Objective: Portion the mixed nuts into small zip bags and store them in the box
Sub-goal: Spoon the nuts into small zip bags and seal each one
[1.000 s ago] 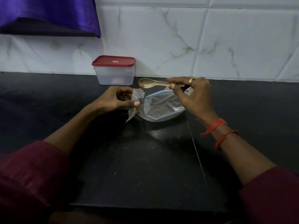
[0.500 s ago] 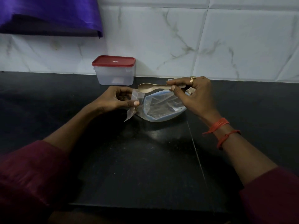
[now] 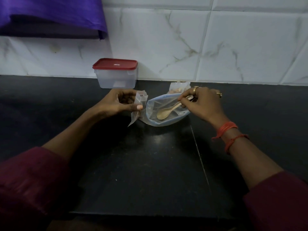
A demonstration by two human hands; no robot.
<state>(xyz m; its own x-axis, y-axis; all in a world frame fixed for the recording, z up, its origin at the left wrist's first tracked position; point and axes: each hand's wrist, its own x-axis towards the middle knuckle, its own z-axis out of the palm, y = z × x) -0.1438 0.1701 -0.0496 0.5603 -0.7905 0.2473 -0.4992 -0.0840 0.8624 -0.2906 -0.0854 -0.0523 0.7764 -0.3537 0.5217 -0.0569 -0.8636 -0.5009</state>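
Note:
My left hand pinches a small clear zip bag upright, its mouth up, just left of the big bag. The large clear bag of nuts lies open on the black counter. My right hand grips the handle of a pale wooden spoon, whose bowl dips down inside the big bag. A small filled zip bag with nuts stands behind the big bag, partly hidden by my right hand. The clear box with a red lid sits closed against the wall.
A white marble-tiled wall backs the counter. A purple cloth hangs at the upper left. The counter's front edge runs near my sleeves.
The spoon was held level above the big bag; my right hand has tilted it down so its bowl now sits inside the bag. My left hand keeps the small bag steady.

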